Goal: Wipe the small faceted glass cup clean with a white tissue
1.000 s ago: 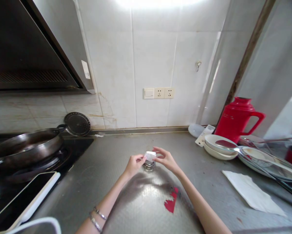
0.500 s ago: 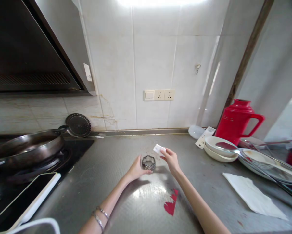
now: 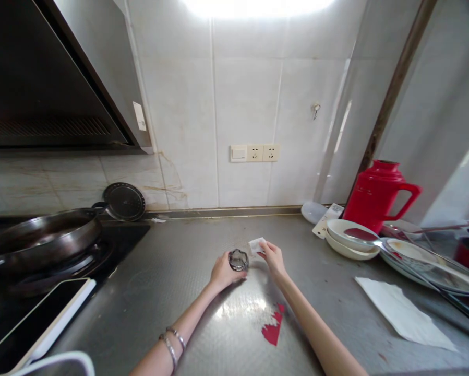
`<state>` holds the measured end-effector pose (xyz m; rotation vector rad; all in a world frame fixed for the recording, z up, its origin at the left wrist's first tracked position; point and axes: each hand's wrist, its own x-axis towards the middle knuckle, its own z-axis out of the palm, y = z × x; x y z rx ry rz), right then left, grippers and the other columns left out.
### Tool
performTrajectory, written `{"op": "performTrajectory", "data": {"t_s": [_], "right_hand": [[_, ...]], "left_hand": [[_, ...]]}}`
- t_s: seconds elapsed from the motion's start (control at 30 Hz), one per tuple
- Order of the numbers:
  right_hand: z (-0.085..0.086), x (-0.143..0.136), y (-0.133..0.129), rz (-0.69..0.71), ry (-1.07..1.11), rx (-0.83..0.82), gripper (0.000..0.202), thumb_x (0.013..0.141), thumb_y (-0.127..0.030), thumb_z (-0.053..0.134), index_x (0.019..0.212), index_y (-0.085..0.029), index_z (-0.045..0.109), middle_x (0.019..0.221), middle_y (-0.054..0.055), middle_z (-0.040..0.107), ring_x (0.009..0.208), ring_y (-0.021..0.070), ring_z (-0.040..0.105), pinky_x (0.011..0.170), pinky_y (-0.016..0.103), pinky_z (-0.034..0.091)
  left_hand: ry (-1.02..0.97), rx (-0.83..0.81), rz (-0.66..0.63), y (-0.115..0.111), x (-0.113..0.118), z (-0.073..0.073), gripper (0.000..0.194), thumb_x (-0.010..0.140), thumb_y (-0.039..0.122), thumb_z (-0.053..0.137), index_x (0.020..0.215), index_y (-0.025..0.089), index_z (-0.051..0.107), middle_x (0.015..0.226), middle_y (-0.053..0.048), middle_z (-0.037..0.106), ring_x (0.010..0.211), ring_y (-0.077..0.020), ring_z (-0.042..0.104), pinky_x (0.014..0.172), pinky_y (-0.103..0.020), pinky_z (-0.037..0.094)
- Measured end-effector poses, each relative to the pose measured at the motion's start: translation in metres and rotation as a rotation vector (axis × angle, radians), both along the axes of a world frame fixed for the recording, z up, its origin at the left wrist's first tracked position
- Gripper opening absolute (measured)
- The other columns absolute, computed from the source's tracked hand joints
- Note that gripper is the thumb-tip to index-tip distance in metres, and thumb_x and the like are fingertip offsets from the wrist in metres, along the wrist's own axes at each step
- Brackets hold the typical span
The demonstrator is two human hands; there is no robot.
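Observation:
My left hand [image 3: 223, 272] is wrapped around a small dark-tinted glass jar [image 3: 238, 260] with a scalloped rim, its opening facing up toward me. Just right of the jar, my right hand [image 3: 273, 258] pinches a small folded white piece of tissue [image 3: 256, 245] between thumb and fingers. The tissue sits close to the jar's rim; whether they touch I cannot tell. Nearer to me, between my forearms, a torn red scrap [image 3: 272, 329] lies on the steel counter [image 3: 187, 245].
At left, a steel pan [image 3: 46, 237] sits on the black stove, with a phone [image 3: 34, 324] in front. To the right are a red thermos [image 3: 371, 193], stacked white bowls [image 3: 349, 245], plates with utensils, and a white paper napkin [image 3: 406, 313].
My left hand has tipped the jar slightly and shifted it a little. My right hand has lowered the tissue slightly, beside the jar. Both hands keep their hold.

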<state>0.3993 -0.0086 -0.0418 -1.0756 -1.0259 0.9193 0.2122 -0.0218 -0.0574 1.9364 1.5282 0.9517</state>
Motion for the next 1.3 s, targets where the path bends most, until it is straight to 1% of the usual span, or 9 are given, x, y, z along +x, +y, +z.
{"op": "performTrajectory", "data": {"t_s": [0.23, 0.4, 0.53, 0.67, 0.8, 0.9, 1.1, 1.2, 1.3], "right_hand": [[0.006, -0.005, -0.002, 0.073, -0.213, 0.129, 0.054, 0.074, -0.064, 0.059, 0.099, -0.018, 0.074, 0.103, 0.01, 0.073, 0.099, 0.0298, 0.066, 0.086, 0.044, 0.052], [0.022, -0.013, -0.015, 0.211, -0.428, 0.331, 0.028, 0.086, -0.039, 0.058, 0.102, -0.021, 0.073, 0.114, 0.009, 0.07, 0.117, 0.0275, 0.058, 0.104, 0.045, 0.041], [0.039, -0.01, -0.016, 0.473, -0.995, 0.693, 0.035, 0.092, -0.014, 0.044, 0.12, -0.02, 0.064, 0.124, 0.01, 0.064, 0.129, 0.0239, 0.048, 0.105, 0.045, 0.041], [0.055, -0.001, -0.012, 0.614, -1.328, 0.876, 0.041, 0.092, -0.008, 0.044, 0.13, -0.015, 0.054, 0.131, 0.013, 0.059, 0.132, 0.0241, 0.043, 0.11, 0.046, 0.036], [0.066, 0.005, -0.011, 0.647, -1.46, 0.904, 0.049, 0.087, -0.005, 0.048, 0.134, -0.017, 0.05, 0.138, 0.012, 0.052, 0.135, 0.0218, 0.039, 0.115, 0.045, 0.025], [0.07, 0.007, -0.011, 0.671, -1.643, 0.918, 0.052, 0.083, -0.007, 0.051, 0.135, -0.013, 0.048, 0.14, 0.015, 0.05, 0.136, 0.0223, 0.038, 0.117, 0.046, 0.02], [0.068, 0.01, -0.014, 0.657, -1.838, 1.044, 0.047, 0.085, -0.013, 0.049, 0.131, -0.004, 0.049, 0.133, 0.021, 0.055, 0.134, 0.0253, 0.041, 0.111, 0.044, 0.032], [0.065, 0.008, -0.024, 0.622, -1.821, 1.014, 0.047, 0.085, -0.016, 0.049, 0.129, 0.001, 0.049, 0.129, 0.025, 0.056, 0.13, 0.027, 0.046, 0.107, 0.045, 0.036], [0.066, 0.003, -0.037, 0.559, -1.778, 0.93, 0.04, 0.085, -0.014, 0.049, 0.123, -0.001, 0.054, 0.123, 0.024, 0.061, 0.125, 0.0273, 0.05, 0.109, 0.046, 0.034]], "left_hand": [[-0.167, 0.005, -0.052, -0.001, -0.001, 0.003, 0.074, 0.049, 0.025, 0.085, 0.116, 0.019, 0.054, 0.11, -0.009, 0.068, 0.104, -0.0261, 0.063, 0.091, -0.036, 0.047], [-0.34, 0.022, -0.127, -0.004, 0.0, 0.011, 0.074, 0.051, 0.018, 0.084, 0.116, 0.015, 0.049, 0.111, -0.01, 0.066, 0.102, -0.0234, 0.063, 0.093, -0.036, 0.046], [-0.41, 0.072, -0.166, -0.007, 0.0, 0.015, 0.075, 0.051, 0.015, 0.083, 0.117, 0.016, 0.046, 0.118, -0.011, 0.061, 0.108, -0.0235, 0.06, 0.097, -0.036, 0.045], [-0.421, 0.112, -0.164, -0.008, -0.005, 0.015, 0.076, 0.054, 0.014, 0.079, 0.119, 0.017, 0.041, 0.118, -0.011, 0.06, 0.108, -0.023, 0.059, 0.096, -0.036, 0.045], [-0.423, 0.152, -0.154, -0.006, -0.009, 0.011, 0.077, 0.054, 0.015, 0.078, 0.12, 0.017, 0.038, 0.119, -0.012, 0.057, 0.109, -0.0238, 0.058, 0.098, -0.038, 0.044], [-0.411, 0.184, -0.176, -0.005, -0.008, 0.007, 0.076, 0.054, 0.014, 0.078, 0.119, 0.017, 0.039, 0.119, -0.012, 0.057, 0.11, -0.0251, 0.057, 0.099, -0.041, 0.042], [-0.416, 0.204, -0.22, -0.009, -0.007, 0.007, 0.077, 0.052, 0.011, 0.078, 0.12, 0.018, 0.042, 0.12, -0.012, 0.057, 0.111, -0.0266, 0.055, 0.1, -0.044, 0.04], [-0.397, 0.249, -0.227, -0.011, -0.006, 0.009, 0.075, 0.053, 0.012, 0.078, 0.12, 0.019, 0.043, 0.118, -0.011, 0.057, 0.11, -0.0263, 0.056, 0.098, -0.043, 0.041], [-0.388, 0.294, -0.232, -0.011, -0.006, 0.008, 0.076, 0.054, 0.013, 0.078, 0.121, 0.019, 0.043, 0.117, -0.01, 0.056, 0.108, -0.026, 0.056, 0.095, -0.041, 0.043]]}}
